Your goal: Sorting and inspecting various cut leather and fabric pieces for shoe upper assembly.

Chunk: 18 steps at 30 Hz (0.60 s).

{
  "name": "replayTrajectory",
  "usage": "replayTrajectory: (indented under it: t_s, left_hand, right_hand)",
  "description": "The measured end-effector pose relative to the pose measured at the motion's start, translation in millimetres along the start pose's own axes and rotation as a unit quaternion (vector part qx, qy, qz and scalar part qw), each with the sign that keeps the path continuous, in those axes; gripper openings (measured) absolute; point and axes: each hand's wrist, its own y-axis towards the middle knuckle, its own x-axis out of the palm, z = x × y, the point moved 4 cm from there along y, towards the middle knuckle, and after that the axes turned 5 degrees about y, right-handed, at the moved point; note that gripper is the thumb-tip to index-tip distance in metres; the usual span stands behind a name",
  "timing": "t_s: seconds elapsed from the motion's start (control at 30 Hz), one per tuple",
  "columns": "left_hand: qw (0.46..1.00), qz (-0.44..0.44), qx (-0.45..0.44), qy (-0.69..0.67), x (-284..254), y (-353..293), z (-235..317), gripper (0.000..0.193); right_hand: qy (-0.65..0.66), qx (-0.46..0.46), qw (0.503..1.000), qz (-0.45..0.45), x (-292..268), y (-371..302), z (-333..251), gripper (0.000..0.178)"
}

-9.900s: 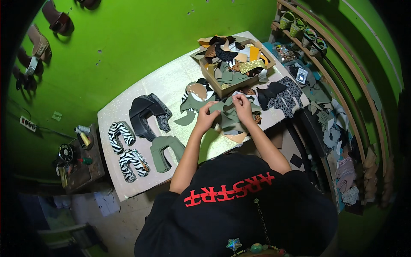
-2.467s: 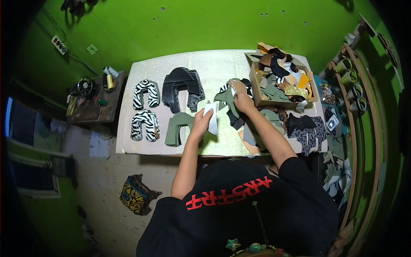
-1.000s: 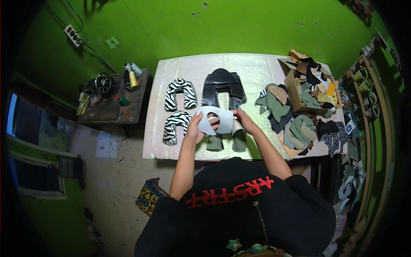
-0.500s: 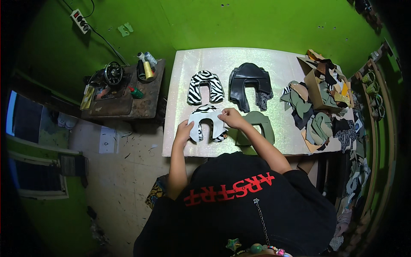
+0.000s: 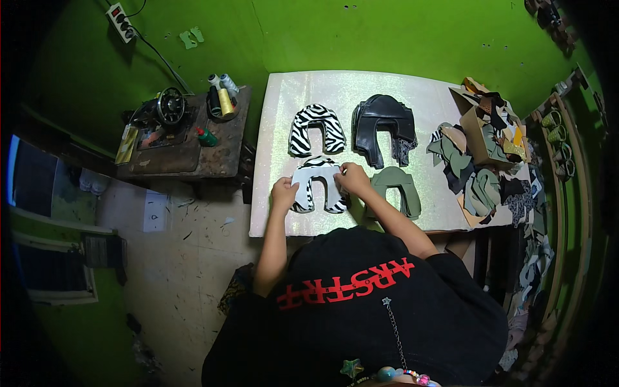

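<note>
— What is sitting on the table (image 5: 361, 84) right now?

— I am leaning over it, and everything is being kept in sorted stacks. The heap of mixed scraps (image 5: 490, 174) with its cardboard box (image 5: 480, 132) is lying at the table's right end. The black pieces (image 5: 383, 122) are stacked at the table's far middle, the olive pieces (image 5: 396, 187) on its near side, and a zebra-print stack (image 5: 316, 126) is lying at its far left.

— And your hands?

— I am pinching a white U-shaped piece (image 5: 309, 175) at both ends, my left hand (image 5: 284, 193) gripping its left leg, my right hand (image 5: 353, 178) its right. I am holding it flat over the zebra stack (image 5: 316, 200) at the table's near left corner, probably so the outlines line up.
</note>
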Motion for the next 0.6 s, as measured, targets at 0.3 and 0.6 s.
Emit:
replayTrajectory:
  t_s: [0.3, 0.6]
  left_hand:
    - [0.941, 0.212, 0.167, 0.205, -13.0, -24.8, 46.6, 0.026]
    - [0.952, -0.186, 0.239, -0.049, 24.4, -60.8, 120.0, 0.04]
  right_hand:
    - [0.107, -0.014, 0.993, 0.041, -8.9, 4.0, 7.4, 0.021]
    - [0.253, -0.08, 0.963, -0.04, -8.4, 3.1, -17.5, 0.027]
